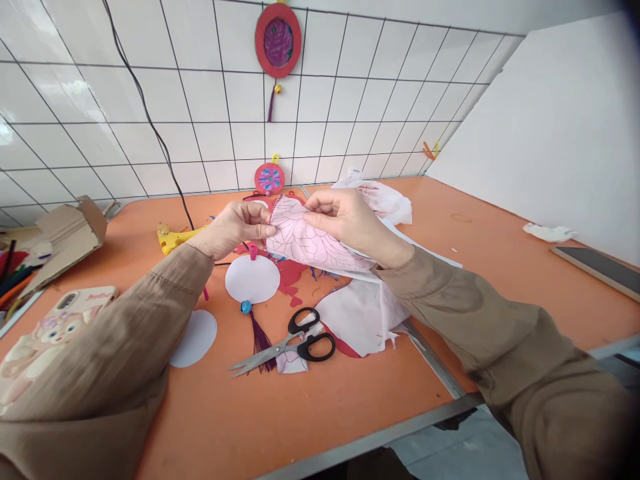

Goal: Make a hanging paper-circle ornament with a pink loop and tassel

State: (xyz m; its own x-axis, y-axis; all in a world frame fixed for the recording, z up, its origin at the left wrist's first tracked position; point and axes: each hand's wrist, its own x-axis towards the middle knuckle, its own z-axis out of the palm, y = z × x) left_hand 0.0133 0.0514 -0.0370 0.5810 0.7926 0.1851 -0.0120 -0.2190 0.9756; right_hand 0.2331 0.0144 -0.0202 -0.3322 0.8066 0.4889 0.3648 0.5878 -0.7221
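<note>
A pink piece of fabric [305, 241] printed with dark petal-like lines is held up above the table between my hands. Its left edge is pinched between the thumb and fingers of my left hand [239, 227]. My right hand [345, 217] grips the upper edge, thumb against the front. Below the fabric lie black-handled scissors [287, 347], their blades pointing left, over a purple tassel [260, 333] and a small fabric scrap [292, 362]. A white oval disc [253, 279] with a pink loop sits under my left hand. A white fabric piece [357, 317] rests near my right wrist.
A yellow glue gun [175, 239] is behind my left forearm. At left are a phone [60, 327] and a cardboard box [75, 240]; a second white disc [197, 339] lies beside my sleeve. A white plastic bag [387, 200] is at the back. Round red ornaments [259, 40] hang on the tiled wall.
</note>
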